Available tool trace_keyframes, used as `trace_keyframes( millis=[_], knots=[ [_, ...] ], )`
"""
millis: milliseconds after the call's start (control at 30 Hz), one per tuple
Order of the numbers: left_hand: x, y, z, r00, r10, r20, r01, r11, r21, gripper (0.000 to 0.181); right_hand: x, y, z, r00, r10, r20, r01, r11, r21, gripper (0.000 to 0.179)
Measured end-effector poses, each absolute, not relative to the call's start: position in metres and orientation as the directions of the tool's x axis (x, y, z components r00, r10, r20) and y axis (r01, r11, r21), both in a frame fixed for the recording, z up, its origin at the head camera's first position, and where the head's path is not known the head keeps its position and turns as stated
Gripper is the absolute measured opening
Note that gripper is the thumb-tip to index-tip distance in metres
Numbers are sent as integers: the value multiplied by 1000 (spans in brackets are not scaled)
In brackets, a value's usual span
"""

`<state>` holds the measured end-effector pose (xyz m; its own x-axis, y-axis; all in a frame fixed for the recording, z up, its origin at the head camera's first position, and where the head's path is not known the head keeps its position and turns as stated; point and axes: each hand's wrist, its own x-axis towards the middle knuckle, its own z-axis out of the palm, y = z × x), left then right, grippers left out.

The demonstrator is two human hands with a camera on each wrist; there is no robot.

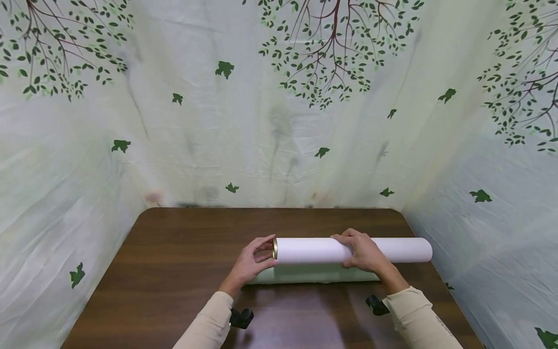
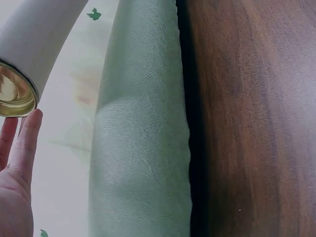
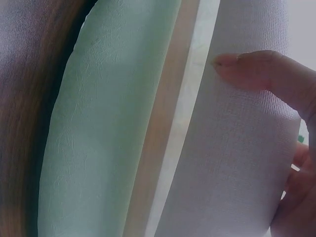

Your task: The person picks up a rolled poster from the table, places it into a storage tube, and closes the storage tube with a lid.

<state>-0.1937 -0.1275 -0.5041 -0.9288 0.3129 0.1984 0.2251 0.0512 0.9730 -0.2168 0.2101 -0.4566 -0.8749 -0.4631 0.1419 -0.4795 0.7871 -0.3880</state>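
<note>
A long white tube (image 1: 405, 249) is held level above the table. Its left end has a gold metal rim (image 2: 19, 109) around a shiny recessed end. My right hand (image 1: 365, 253) grips the tube near its middle, the thumb (image 3: 244, 71) lying along the near side and the fingers round the far side. At the rim, my left hand (image 1: 250, 264) holds the left end between thumb and fingertips. Just below and nearer lies a pale green roll (image 1: 322, 274) with a creased surface, partly covered by the tube; neither hand touches it.
The brown wooden table (image 1: 183, 281) has rounded far corners. White cloth walls (image 1: 209, 140) with printed branches and green leaves rise behind and beside it. A black wrist device shows under each forearm, left (image 1: 241, 318) and right (image 1: 376, 306).
</note>
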Motion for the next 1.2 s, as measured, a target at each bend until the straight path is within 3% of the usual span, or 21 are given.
trace_keyframes(
  millis=[367,1200],
  knots=[
    [-182,-130,-482,-917,349,195,223,41,974,63,-217,208,-455,-851,-493,179,-523,776,-353,71],
    [-191,-129,-505,-941,254,226,228,-21,973,64,-217,202,-452,-835,-492,248,-550,771,-322,68]
  ],
)
